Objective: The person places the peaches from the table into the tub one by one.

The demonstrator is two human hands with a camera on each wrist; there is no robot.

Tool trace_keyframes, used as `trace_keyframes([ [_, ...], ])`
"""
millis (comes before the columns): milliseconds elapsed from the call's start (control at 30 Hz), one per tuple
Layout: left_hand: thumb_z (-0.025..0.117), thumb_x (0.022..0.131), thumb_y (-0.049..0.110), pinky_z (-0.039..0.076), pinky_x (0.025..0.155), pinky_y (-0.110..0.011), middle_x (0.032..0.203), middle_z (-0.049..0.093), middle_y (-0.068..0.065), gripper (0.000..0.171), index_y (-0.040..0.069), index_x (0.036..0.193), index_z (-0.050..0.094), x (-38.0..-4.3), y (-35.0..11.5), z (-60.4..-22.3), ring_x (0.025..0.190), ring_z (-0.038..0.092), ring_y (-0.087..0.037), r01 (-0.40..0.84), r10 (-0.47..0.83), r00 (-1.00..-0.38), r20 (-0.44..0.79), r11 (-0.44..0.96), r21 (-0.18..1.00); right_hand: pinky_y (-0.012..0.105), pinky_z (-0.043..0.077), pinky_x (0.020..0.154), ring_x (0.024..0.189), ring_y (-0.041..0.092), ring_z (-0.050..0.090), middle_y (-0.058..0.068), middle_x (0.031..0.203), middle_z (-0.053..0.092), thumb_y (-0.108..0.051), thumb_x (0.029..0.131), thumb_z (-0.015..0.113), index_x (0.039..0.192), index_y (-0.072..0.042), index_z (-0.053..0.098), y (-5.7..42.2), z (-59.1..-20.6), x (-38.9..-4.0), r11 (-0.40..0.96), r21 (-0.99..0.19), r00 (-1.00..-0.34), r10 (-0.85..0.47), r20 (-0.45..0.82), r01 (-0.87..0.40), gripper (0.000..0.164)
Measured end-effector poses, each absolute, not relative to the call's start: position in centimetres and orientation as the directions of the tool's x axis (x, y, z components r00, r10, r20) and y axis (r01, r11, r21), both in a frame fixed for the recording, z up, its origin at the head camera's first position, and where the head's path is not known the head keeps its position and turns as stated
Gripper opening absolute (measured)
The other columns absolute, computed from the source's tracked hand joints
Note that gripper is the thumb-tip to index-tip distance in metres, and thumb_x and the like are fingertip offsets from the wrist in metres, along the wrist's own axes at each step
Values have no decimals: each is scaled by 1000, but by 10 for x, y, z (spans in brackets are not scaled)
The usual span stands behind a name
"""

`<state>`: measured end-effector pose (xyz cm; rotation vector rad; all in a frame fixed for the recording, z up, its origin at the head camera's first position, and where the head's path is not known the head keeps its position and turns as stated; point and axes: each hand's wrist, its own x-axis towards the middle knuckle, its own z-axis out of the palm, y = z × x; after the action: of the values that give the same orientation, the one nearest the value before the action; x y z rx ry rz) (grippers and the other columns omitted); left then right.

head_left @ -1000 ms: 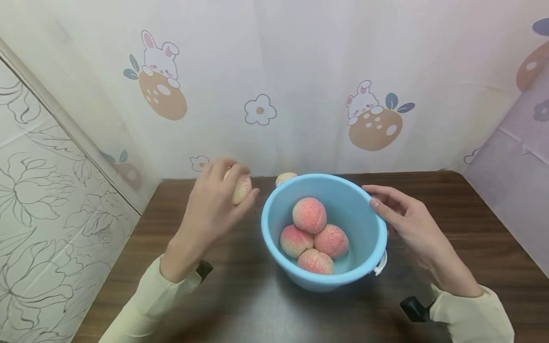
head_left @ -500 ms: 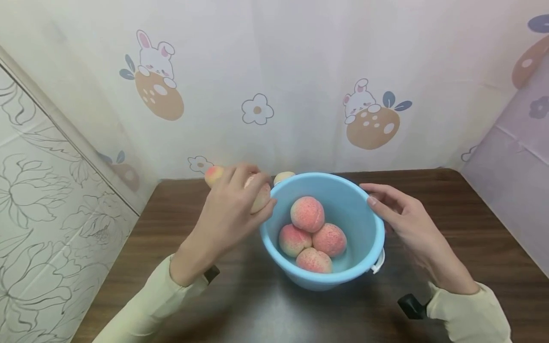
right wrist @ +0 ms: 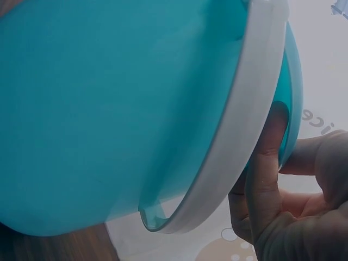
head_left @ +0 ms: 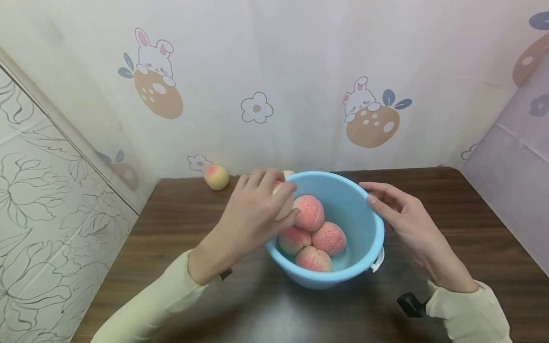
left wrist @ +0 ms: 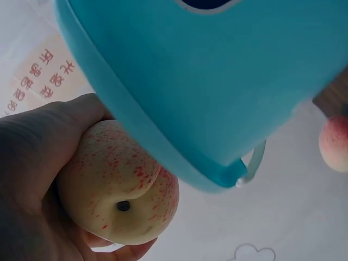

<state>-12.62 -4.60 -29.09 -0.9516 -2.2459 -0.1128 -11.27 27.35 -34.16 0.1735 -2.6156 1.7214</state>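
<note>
Four peaches in the bucket — my left hand, grasping a fifth peach, has moved right to the rim; I judge that carry nearly done. Right hand holds the rim.

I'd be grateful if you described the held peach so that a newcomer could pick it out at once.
On the brown table is a light blue bucket with four peaches inside. At its left rim, the left hand grips another peach, pale with red speckles. Unlike its neighbours, it alone is in a hand.
</note>
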Motion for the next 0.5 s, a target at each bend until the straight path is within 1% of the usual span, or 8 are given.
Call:
trace_keyframes([
  [33, 68, 91, 29, 52, 71, -40, 110, 67, -7, 17, 16, 102, 65, -127, -44, -291, 97, 63, -27, 665, 610, -492, 621, 724, -185, 31, 63, 77, 96, 14, 67, -4, 114, 63, -34, 105, 62, 151, -18, 53, 273, -341, -113, 392, -915, -994, -89, 66, -96, 50],
  [200, 74, 88, 31, 53, 71, -39, 110, 66, -7, 22, 17, 101, 65, -128, -36, -293, 99, 63, -26, 683, 642, -466, 609, 698, -214, 31, 63, 77, 96, 14, 67, -4, 114, 64, -35, 104, 63, 151, -18, 53, 272, -341, -113, 403, -911, -995, -83, 64, -92, 51],
  [267, 73, 87, 31, 54, 72, -39, 109, 66, -6, 21, 17, 101, 66, -128, -32, -294, 100, 63, -25, 692, 656, -456, 601, 686, -225, 31, 63, 78, 96, 14, 67, -4, 115, 64, -35, 104, 63, 151, -18, 53, 273, -341, -113, 406, -909, -995, -81, 63, -91, 51],
  [333, 70, 88, 30, 54, 72, -38, 108, 65, -5, 18, 18, 102, 67, -129, -29, -295, 101, 63, -24, 703, 672, -452, 586, 673, -230, 30, 63, 78, 96, 14, 67, -4, 115, 64, -35, 104, 63, 151, -18, 53, 273, -341, -113, 407, -909, -995, -79, 60, -88, 51],
  [400, 68, 89, 31, 53, 72, -36, 106, 64, -4, 18, 19, 103, 69, -129, -26, -297, 100, 62, -23, 724, 690, -462, 557, 656, -213, 30, 63, 78, 97, 15, 67, -4, 115, 63, -36, 104, 63, 151, -19, 53, 273, -341, -113, 407, -910, -995, -80, 55, -83, 51],
  [500, 69, 91, 37, 51, 73, -34, 107, 64, -2, 23, 21, 108, 70, -130, -23, -298, 99, 60, -20, 764, 720, -503, 477, 629, -143, 30, 63, 79, 97, 15, 66, -3, 116, 62, -37, 104, 62, 151, -19, 53, 273, -341, -112, 404, -912, -996, -80, 44, -72, 51],
])
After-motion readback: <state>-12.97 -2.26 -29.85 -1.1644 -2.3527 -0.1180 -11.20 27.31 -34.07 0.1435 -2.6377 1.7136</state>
